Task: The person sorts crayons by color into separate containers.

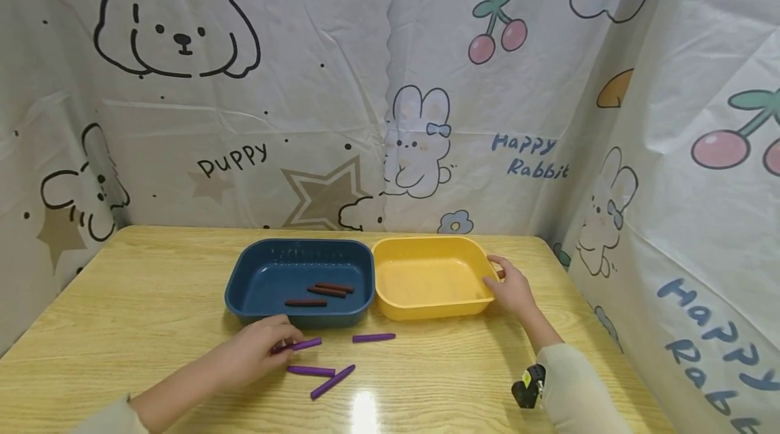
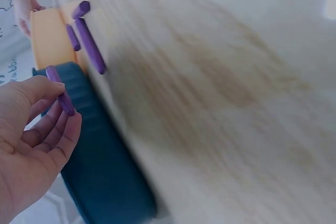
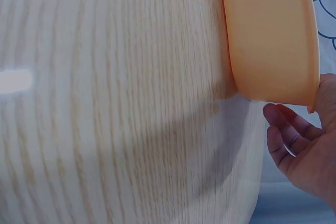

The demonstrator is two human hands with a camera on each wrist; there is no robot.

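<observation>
My left hand [image 1: 258,349] pinches a purple crayon [image 1: 307,344] between thumb and fingers, just in front of the blue bin [image 1: 234,285]. In the left wrist view this crayon [image 2: 60,90] slants across the fingertips beside the bin's wall. Three more purple crayons lie on the table: one alone [image 1: 374,337], and a pair made of a flat one [image 1: 311,371] and a slanted one [image 1: 332,382]. Several brown crayons [image 1: 306,302] lie inside the blue bin. My right hand [image 1: 514,290] holds the right rim of the yellow bin [image 1: 432,313], its thumb over the edge.
Both bins stand side by side toward the back of the wooden table [image 1: 152,285]. A printed curtain [image 1: 341,82] hangs behind the table and along its sides. A small black device [image 1: 529,385] sits at the right wrist.
</observation>
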